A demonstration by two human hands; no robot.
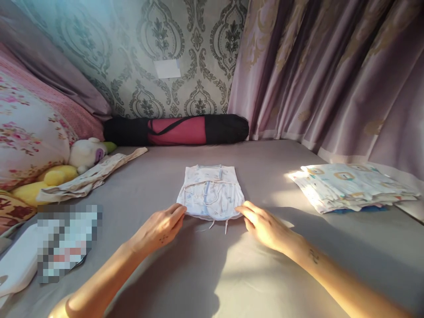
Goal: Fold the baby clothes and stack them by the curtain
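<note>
A small white baby garment (212, 190) with a pale blue print lies folded flat on the grey bed sheet (265, 269). Thin ties cross its middle, and two tie ends stick out past its near edge. My left hand (167, 223) pinches the near left corner of the garment. At the near right corner, the fingers of my right hand (260, 221) are closed on the cloth as well. Both forearms reach in from the bottom of the view.
To the right lies a stack of printed cloths (351, 185). On the left are a patterned strip of cloth (86, 179), a white plush toy (86, 152), a floral pillow (29, 132) and a blurred-out item (68, 243). A black and red long bag (177, 129) lies along the wall.
</note>
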